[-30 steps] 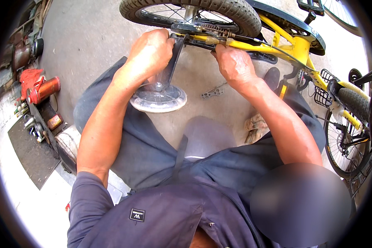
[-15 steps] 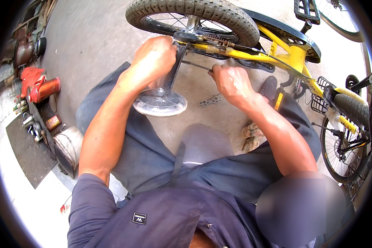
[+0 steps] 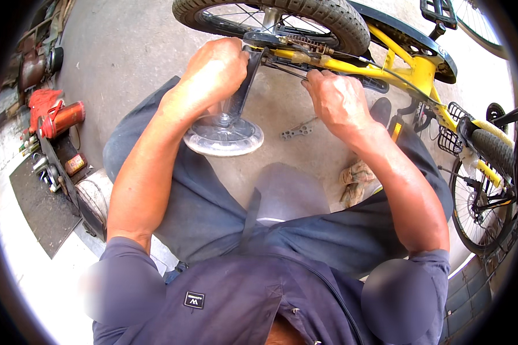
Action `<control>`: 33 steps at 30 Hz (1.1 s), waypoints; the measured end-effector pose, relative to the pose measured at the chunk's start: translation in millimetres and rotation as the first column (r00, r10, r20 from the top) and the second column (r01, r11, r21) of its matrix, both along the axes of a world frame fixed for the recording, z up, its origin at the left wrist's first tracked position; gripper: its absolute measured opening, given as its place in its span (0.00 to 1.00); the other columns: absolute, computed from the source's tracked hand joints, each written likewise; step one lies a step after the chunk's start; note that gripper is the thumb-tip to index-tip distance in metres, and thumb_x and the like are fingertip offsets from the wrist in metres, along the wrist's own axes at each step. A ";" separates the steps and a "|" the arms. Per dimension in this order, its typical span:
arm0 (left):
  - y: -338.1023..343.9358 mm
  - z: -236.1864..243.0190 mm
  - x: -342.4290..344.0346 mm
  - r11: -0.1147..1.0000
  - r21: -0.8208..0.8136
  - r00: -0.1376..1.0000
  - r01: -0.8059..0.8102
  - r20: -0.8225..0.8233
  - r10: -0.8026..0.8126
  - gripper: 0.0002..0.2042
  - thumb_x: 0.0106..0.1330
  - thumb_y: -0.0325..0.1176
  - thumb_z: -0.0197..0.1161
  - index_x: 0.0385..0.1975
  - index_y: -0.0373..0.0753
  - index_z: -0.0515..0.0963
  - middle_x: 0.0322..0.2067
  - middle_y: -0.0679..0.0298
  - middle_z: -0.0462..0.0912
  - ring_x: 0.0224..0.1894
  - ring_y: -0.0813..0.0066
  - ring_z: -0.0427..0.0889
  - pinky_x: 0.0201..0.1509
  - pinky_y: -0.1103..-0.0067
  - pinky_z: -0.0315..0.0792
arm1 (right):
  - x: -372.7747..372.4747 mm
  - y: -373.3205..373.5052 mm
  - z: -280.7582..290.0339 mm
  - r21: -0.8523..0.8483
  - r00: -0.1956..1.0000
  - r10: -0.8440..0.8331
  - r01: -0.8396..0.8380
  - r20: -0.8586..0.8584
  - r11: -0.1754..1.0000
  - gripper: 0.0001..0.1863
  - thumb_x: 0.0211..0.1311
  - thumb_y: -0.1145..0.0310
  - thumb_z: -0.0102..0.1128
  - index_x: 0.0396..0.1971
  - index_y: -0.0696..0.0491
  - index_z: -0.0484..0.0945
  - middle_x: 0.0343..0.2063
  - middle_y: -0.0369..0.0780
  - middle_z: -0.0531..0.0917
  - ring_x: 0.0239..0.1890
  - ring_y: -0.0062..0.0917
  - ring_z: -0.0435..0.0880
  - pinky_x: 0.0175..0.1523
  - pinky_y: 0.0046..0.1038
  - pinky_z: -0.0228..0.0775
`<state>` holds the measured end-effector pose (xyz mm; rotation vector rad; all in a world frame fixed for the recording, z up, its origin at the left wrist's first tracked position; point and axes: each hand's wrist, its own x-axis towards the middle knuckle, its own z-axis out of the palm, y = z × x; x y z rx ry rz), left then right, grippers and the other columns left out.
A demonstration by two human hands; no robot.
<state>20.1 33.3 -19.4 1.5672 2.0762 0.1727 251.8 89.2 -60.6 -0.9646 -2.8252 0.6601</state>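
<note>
A child's yellow bicycle lies on its side ahead of me, its rear wheel at the top. From near the rear hub a black bracket runs down to a small clear training wheel. My left hand is closed around the bracket's upper part, its fingertips mostly hidden. To the right, my right hand pinches the end of a thin dark rod-like tool. That tool reaches left toward the bracket top; where its far end sits is unclear.
A flat multi-hole spanner lies on the concrete between my legs. An orange-red canister and a tool box stand at left. Another bicycle with a black wheel is at right. Worn gloves or rags lie by my right leg.
My right hand and the thin tool have swung up and a little right, closer to the yellow frame. My left hand keeps its grip on the bracket. The view has shifted slightly.
</note>
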 end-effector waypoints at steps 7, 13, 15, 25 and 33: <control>-0.2 0.3 0.5 1.000 0.016 1.000 0.016 -0.016 -0.016 0.13 0.67 0.36 0.53 0.30 0.29 0.74 0.32 0.40 0.79 0.39 0.40 0.78 0.43 0.59 0.71 | -4.8 1.6 4.1 0.003 1.000 -0.008 0.008 -0.025 1.000 0.11 0.63 0.66 0.57 0.26 0.58 0.74 0.23 0.49 0.80 0.29 0.46 0.81 0.34 0.42 0.72; -0.8 0.6 0.4 1.000 0.015 1.000 -0.007 -0.002 0.007 0.14 0.67 0.36 0.53 0.30 0.29 0.74 0.32 0.39 0.78 0.39 0.41 0.78 0.43 0.60 0.71 | -14.5 7.7 7.5 0.067 0.999 0.007 -0.005 -0.040 0.998 0.10 0.62 0.65 0.58 0.26 0.57 0.76 0.22 0.48 0.80 0.29 0.44 0.81 0.34 0.41 0.72; -0.9 1.8 1.4 1.000 0.013 1.000 -0.012 -0.003 0.012 0.14 0.67 0.36 0.53 0.31 0.29 0.74 0.32 0.39 0.78 0.39 0.40 0.78 0.43 0.60 0.71 | -16.6 8.1 9.8 0.061 1.000 0.010 -0.010 -0.002 0.998 0.10 0.62 0.65 0.58 0.27 0.57 0.76 0.22 0.48 0.80 0.29 0.44 0.82 0.34 0.41 0.72; 0.7 2.3 1.0 1.000 -0.021 1.000 -0.022 0.022 0.022 0.14 0.67 0.37 0.53 0.31 0.29 0.74 0.32 0.40 0.78 0.39 0.41 0.78 0.43 0.61 0.70 | -18.1 4.5 2.8 0.044 0.991 -0.028 0.022 0.133 0.999 0.06 0.52 0.72 0.52 0.28 0.54 0.79 0.24 0.46 0.83 0.31 0.40 0.85 0.37 0.39 0.76; 0.6 5.6 2.2 0.999 -0.026 1.000 -0.024 0.018 0.024 0.14 0.66 0.37 0.53 0.31 0.29 0.74 0.31 0.41 0.79 0.38 0.42 0.79 0.42 0.61 0.71 | -11.8 7.8 -21.3 0.038 0.997 -0.030 0.027 0.069 0.999 0.05 0.51 0.73 0.53 0.27 0.54 0.78 0.23 0.45 0.82 0.32 0.42 0.84 0.38 0.41 0.75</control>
